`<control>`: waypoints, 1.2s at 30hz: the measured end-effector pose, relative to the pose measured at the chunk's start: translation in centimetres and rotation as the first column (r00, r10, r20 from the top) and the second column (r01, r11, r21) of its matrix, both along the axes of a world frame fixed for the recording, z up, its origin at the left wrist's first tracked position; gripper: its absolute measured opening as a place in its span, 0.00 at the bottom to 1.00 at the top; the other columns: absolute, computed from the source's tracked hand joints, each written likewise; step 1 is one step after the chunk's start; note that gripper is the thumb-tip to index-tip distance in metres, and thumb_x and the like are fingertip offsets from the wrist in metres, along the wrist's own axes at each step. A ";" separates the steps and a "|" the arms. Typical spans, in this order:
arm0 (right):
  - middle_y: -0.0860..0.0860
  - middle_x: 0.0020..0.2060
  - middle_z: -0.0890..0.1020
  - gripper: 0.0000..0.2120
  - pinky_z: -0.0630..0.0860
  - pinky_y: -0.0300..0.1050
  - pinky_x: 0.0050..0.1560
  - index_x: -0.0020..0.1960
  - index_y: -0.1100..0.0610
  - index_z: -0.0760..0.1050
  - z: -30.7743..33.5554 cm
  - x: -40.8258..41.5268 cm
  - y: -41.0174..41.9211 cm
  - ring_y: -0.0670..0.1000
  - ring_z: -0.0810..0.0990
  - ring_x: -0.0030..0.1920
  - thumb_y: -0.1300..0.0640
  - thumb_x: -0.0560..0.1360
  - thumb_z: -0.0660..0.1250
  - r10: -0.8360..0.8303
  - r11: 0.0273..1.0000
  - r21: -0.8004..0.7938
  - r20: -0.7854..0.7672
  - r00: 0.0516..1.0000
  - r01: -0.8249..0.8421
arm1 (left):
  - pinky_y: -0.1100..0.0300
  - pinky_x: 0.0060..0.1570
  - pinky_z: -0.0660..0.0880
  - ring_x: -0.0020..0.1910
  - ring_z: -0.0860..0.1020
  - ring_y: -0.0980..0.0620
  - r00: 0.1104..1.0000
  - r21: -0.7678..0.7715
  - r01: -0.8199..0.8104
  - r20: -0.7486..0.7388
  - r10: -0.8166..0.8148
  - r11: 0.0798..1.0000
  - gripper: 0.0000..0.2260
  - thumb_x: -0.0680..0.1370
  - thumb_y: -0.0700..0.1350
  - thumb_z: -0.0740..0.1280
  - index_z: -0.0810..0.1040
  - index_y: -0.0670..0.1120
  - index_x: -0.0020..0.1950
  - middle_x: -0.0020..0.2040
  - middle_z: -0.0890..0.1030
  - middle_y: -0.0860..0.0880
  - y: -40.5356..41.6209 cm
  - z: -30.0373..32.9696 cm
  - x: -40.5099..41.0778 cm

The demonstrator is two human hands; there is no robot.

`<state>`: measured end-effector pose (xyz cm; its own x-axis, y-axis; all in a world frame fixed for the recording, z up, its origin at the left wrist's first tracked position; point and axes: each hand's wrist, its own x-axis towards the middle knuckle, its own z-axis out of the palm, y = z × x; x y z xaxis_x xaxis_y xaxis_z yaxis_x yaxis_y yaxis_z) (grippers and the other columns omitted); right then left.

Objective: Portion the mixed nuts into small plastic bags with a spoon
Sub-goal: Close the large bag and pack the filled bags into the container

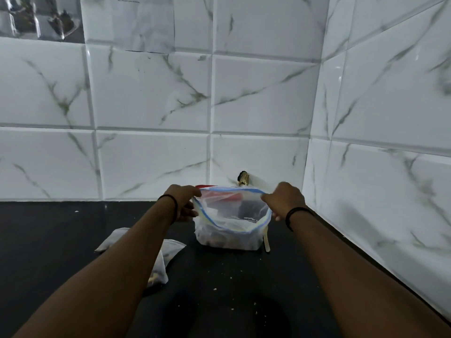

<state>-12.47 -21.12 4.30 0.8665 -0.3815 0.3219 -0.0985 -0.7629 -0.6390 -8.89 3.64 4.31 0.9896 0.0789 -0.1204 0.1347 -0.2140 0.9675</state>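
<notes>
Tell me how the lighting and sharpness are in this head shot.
Head view: dim, bluish light; the dark counter swallows detail; soft glare on the wall tiles; wide-angle bending of tile lines at the edges; slight blur on both hands, left and right, at the zip bag.

Glossy white ceramic wall tiles [151,91] with grey marble veining, smooth, catching soft reflections. Matt black countertop [219,289], finely speckled, dotted with pale crumbs. At centre, a thin clear plastic zip bag [227,230], cloudy and crinkled, with a blue zip strip along its mouth. At lower left, small frosted plastic bags [161,259], soft and wrinkled. Upper left, a shiny transparent plastic sheet [41,18] and a matt sheet of paper [144,23] flat on the tiles.
</notes>
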 end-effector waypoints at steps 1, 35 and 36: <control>0.57 0.33 0.82 0.12 0.81 0.48 0.36 0.43 0.63 0.76 -0.4 -0.1 -0.2 0.58 0.82 0.31 0.52 0.73 0.69 0.036 0.989 0.147 -0.026 0.999 -0.031 | 0.56 0.31 0.73 0.32 0.76 0.44 0.998 -0.076 0.046 -0.049 -0.050 0.996 0.08 0.75 0.43 0.68 0.73 0.39 0.47 0.40 0.76 0.40 0.1 0.0 -0.2; 0.55 0.49 0.81 0.16 0.75 0.48 0.45 0.56 0.57 0.70 0.9 -1.9 1.3 0.59 0.79 0.49 0.47 0.75 0.65 0.024 0.923 -0.379 0.243 0.970 0.072 | 0.65 0.23 0.64 0.16 0.63 0.51 0.979 -0.154 -0.094 0.168 0.120 0.984 0.10 0.72 0.31 0.61 0.64 0.40 0.33 0.27 0.64 0.45 -0.9 1.1 -0.3; 0.53 0.49 0.81 0.18 0.74 0.48 0.46 0.57 0.54 0.73 1.1 -2.0 2.1 0.57 0.78 0.51 0.44 0.74 0.67 0.153 0.906 -0.423 0.266 0.952 -0.028 | 0.66 0.23 0.63 0.15 0.62 0.52 0.984 -0.193 -0.047 0.159 0.078 0.980 0.11 0.72 0.31 0.61 0.63 0.41 0.33 0.28 0.63 0.46 -0.9 1.2 -0.4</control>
